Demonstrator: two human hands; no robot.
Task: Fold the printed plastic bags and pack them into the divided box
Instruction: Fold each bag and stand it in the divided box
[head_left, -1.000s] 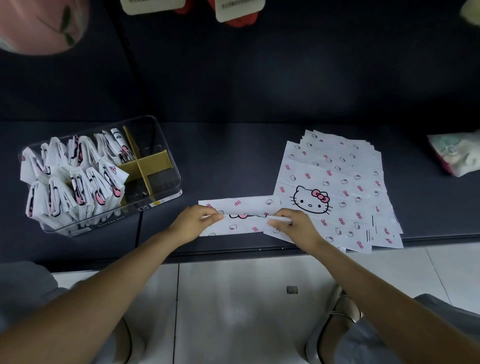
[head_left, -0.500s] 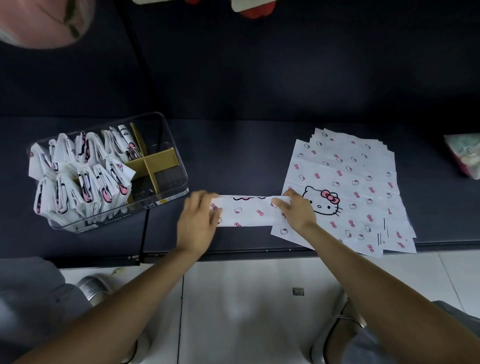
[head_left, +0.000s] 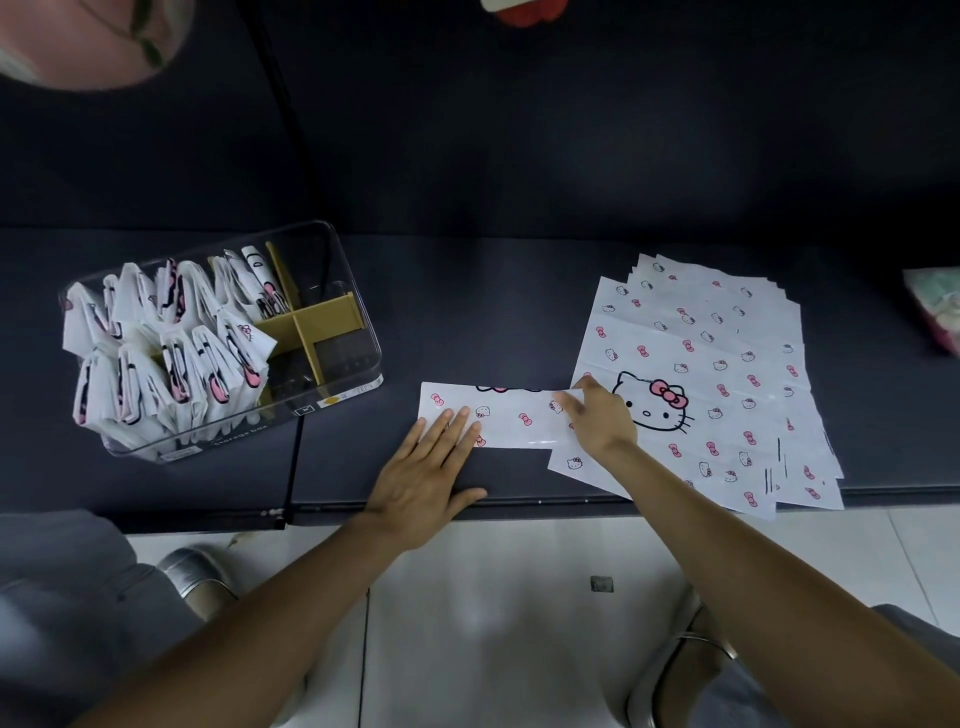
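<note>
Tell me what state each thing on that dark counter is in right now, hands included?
Folded strip: flat on the counter, folded into a long band.
Left hand: open, fingers straight, pressing the strip's left end.
Right hand: pinches the strip's right end.
Stack of bags: unfolded, fanned out flat.
Divided box: left compartments packed with folded bags, right ones empty.
</note>
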